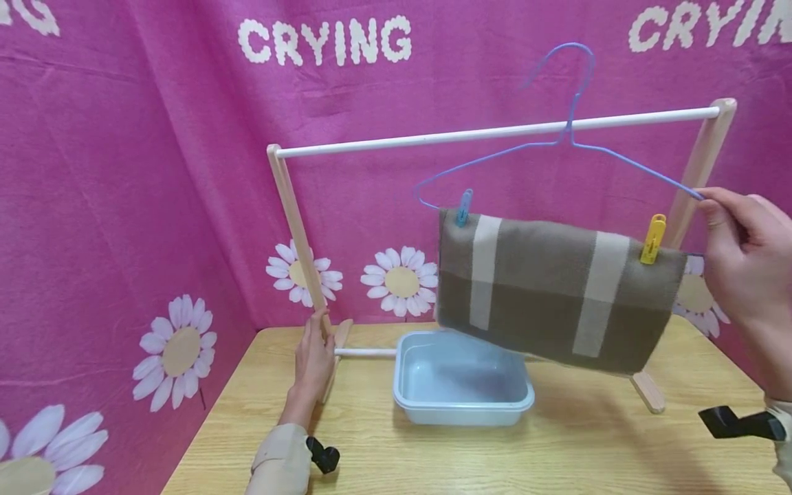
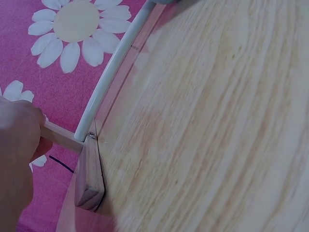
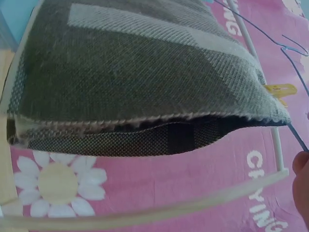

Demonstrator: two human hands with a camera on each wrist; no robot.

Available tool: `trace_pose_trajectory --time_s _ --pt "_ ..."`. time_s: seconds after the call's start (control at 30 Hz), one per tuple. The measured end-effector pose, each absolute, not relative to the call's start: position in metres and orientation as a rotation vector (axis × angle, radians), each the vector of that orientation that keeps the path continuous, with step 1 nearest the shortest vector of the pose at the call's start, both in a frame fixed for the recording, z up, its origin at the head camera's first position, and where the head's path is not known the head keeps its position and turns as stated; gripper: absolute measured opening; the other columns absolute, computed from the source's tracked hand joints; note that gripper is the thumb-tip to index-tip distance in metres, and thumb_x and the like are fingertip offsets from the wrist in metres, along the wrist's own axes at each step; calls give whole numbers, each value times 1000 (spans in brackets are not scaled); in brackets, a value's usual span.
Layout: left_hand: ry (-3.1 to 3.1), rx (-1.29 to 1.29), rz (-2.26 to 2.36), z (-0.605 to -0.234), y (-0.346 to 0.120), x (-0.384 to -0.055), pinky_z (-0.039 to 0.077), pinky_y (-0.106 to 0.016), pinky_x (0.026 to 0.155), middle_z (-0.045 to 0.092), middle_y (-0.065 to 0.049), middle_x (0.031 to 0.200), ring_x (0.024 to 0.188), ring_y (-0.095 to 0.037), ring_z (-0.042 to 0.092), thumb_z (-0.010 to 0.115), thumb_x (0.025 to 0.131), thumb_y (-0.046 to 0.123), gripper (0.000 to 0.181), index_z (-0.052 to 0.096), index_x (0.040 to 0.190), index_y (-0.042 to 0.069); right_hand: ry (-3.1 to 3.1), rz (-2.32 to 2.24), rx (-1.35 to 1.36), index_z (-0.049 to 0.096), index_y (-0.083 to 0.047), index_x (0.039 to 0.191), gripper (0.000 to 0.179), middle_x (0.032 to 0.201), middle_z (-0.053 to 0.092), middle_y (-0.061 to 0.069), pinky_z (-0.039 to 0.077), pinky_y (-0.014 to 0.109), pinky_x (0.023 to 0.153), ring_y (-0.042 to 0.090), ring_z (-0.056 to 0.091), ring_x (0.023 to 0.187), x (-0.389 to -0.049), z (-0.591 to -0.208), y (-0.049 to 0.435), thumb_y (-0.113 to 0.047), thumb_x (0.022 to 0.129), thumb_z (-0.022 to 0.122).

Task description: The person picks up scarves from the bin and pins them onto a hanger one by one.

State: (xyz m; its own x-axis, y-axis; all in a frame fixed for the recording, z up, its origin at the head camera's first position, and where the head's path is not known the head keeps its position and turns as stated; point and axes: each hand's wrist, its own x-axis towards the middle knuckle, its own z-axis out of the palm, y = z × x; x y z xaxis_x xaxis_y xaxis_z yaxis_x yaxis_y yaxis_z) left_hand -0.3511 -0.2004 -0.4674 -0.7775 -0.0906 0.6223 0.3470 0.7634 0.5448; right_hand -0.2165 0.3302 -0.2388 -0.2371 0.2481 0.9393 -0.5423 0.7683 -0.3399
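My left hand (image 1: 314,357) grips the left wooden post (image 1: 293,220) of a drying rack near its foot; the left wrist view shows the fingers curled round it. With my right hand (image 1: 751,254) I pinch the right end of a blue wire hanger (image 1: 603,148). Folded over the hanger is a brown checked cloth (image 1: 538,295) with pale stripes, tilted down to the right. A blue clothespin (image 1: 464,208) clips its left side, a yellow clothespin (image 1: 652,239) its right. The hanger's hook rises above the rack's white top rod (image 1: 433,139), its neck overlapping the rod in the head view.
A pale blue plastic basin (image 1: 464,416) stands on the wooden table (image 1: 371,454), partly behind the cloth's lower edge. The rack's right post (image 1: 705,155) rises behind my right hand. A pink curtain (image 1: 185,103) with daisies and white lettering hangs behind and to the left.
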Motion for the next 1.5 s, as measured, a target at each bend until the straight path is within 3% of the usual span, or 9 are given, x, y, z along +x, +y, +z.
trace_pose_trajectory --time_s 0.2,0.87,1.13,1.3,1.5 --pt "-2313 -178 -870 -466 -200 -351 54 -49 65 61 -18 121 83 -38 64 63 92 -2 57 43 139 22 -1694 769 202 69 13 107 28 76 40 -36 22 12 73 -13 31 73 -222 -243 347 -11 99 58" --pt "-2293 -188 -870 -466 -203 -348 54 -53 70 60 -19 124 88 -40 65 66 90 -3 55 44 137 17 -1818 537 121 72 7 104 21 76 34 -33 18 5 60 -15 24 65 -223 -294 361 -9 97 60" --pt "-2325 -220 -853 -465 -206 -350 54 -51 71 59 -19 123 90 -38 65 64 92 -1 57 41 139 22 -1804 620 153 74 7 101 18 79 39 -44 22 3 64 -18 30 66 -219 -298 352 -6 94 63" --pt "-2369 -214 -855 -463 -208 -350 55 -50 74 57 -16 127 95 -36 65 63 94 1 58 40 142 24 -1811 635 155 74 5 102 21 80 40 -45 23 3 65 -21 32 69 -225 -304 359 -10 94 63" --pt "-2341 -160 -752 -464 -209 -347 52 -41 60 49 -12 115 80 -31 60 66 93 6 55 44 140 24 -1836 675 157 72 0 114 26 92 42 -39 30 -4 71 -24 39 82 -227 -312 362 -11 91 67"
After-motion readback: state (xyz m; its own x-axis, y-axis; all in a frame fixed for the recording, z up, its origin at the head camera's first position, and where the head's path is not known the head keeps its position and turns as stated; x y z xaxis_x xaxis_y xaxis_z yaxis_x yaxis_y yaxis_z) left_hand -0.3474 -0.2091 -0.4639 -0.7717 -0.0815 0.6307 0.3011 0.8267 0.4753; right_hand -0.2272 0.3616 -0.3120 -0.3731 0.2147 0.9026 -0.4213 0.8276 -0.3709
